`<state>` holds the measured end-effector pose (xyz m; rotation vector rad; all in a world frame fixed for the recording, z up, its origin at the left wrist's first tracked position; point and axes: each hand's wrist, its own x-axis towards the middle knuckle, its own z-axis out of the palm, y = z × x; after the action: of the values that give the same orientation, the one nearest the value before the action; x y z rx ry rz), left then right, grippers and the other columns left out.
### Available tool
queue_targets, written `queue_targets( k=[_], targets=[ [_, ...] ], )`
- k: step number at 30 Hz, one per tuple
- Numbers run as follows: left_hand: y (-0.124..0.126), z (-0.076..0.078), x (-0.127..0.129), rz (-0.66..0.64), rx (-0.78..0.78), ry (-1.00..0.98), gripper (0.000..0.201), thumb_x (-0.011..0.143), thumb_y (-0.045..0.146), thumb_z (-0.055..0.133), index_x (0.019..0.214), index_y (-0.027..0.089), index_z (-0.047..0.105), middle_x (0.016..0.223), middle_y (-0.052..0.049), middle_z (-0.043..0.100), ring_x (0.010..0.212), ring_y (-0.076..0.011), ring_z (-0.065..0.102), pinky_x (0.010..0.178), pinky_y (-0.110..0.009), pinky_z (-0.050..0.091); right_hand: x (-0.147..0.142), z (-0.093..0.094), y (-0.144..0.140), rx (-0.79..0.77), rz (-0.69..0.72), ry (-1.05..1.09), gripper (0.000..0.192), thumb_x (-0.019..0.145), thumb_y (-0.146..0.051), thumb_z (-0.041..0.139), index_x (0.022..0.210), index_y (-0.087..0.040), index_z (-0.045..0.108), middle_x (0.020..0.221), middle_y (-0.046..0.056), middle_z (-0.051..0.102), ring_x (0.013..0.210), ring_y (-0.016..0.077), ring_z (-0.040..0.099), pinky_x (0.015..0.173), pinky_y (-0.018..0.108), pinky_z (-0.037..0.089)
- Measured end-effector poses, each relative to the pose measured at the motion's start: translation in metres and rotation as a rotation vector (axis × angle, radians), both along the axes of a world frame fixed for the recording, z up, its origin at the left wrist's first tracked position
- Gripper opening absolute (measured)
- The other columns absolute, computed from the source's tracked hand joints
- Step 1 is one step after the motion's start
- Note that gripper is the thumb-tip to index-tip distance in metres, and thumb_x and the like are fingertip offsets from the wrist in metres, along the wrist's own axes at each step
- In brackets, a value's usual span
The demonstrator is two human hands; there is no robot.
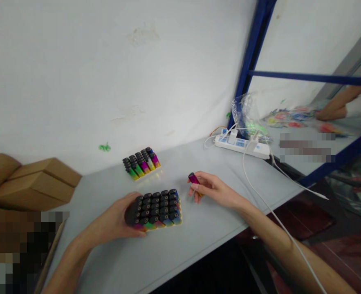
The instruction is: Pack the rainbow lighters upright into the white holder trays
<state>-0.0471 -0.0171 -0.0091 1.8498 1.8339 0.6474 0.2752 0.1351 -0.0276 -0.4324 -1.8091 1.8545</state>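
My left hand point(123, 216) is closed around the left end of a tray of lighters point(157, 210) at the table's middle. Those lighters stand upright in close rows, black tops up, with bodies in purple, green, red and blue. Part of the tray's left end is hidden by my fingers. To the right, just above the tabletop, my right hand point(209, 188) pinches a single purple lighter point(193, 178), tilted, its dark end showing. Farther back, near the wall, sits a second group of lighters point(142, 163) in a pale tray, apart from both hands.
A white power strip point(241, 145) with plugs lies at the back right; its white cable point(260, 196) crosses above my right forearm. Cardboard boxes point(36, 179) stand at the left. Beyond a blue metal frame point(247, 61), another person's arm point(346, 102) reaches over colourful items.
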Motion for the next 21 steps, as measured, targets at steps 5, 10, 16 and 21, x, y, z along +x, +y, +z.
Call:
queue_targets(
  k=[5, 10, 16, 21],
  targets=[
    [-0.002, 0.001, 0.032, -0.1, -0.066, -0.047, 0.076, 0.057, 0.03, 0.096, 0.127, 0.02, 0.067, 0.133, -0.009, 0.072, 0.12, -0.0328, 0.071, 0.107, -0.043, 0.059, 0.002, -0.005, -0.002, 0.081, -0.01, -0.064, 0.039, 0.106, -0.059, 0.058, 0.108, -0.02, 0.057, 0.097, 0.002, 0.065, 0.069, 0.0112, 0.056, 0.07, 0.029, 0.05],
    [-0.003, -0.007, 0.051, -0.07, -0.025, -0.053, 0.081, 0.06, 0.027, 0.092, 0.136, 0.024, 0.064, 0.138, -0.008, 0.072, 0.12, -0.0324, 0.072, 0.109, -0.046, 0.059, -0.002, -0.015, -0.009, 0.078, 0.031, -0.098, 0.036, 0.11, -0.058, 0.049, 0.102, -0.023, 0.049, 0.082, -0.001, 0.061, 0.075, 0.0157, 0.06, 0.072, 0.031, 0.05],
    [0.0, -0.013, 0.061, 0.009, -0.008, -0.075, 0.08, 0.062, 0.029, 0.091, 0.136, 0.021, 0.065, 0.132, -0.01, 0.077, 0.116, -0.0343, 0.075, 0.105, -0.046, 0.061, -0.003, -0.011, -0.008, 0.079, -0.085, -0.08, 0.035, 0.11, -0.057, 0.049, 0.105, -0.023, 0.052, 0.084, 0.0, 0.063, 0.08, 0.0174, 0.062, 0.079, 0.034, 0.053],
    [0.011, -0.027, 0.072, 0.129, 0.054, -0.154, 0.085, 0.064, 0.031, 0.093, 0.141, 0.023, 0.06, 0.133, -0.012, 0.076, 0.121, -0.0373, 0.073, 0.107, -0.051, 0.059, -0.003, -0.013, -0.001, 0.043, -0.246, -0.084, 0.042, 0.104, -0.066, 0.055, 0.11, -0.024, 0.055, 0.097, 0.004, 0.067, 0.089, 0.0213, 0.065, 0.082, 0.037, 0.057]
  ],
)
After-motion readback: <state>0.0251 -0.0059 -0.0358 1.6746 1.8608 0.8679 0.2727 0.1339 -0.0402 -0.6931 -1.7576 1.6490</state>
